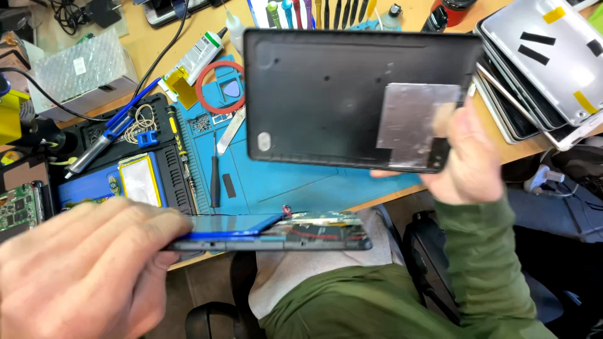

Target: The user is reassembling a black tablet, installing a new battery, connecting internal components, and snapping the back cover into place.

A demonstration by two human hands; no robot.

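Note:
My right hand [468, 154] grips the lower right corner of a black tablet back cover [326, 94], inner side up, with a silver foil patch [411, 122] on it, held above the blue work mat [295, 182]. My left hand [81, 267] holds the tablet body [282, 232] edge-on at the desk's front edge. A blue battery and circuit parts show on its open face.
Several grey tablet covers [546, 63] are stacked at the right. A soldering iron [110, 132], a screwdriver [215, 176], a red ring [220, 88], a glue tube [198, 56] and a tool row [320, 12] lie on the desk. Circuit board [19, 204] at left.

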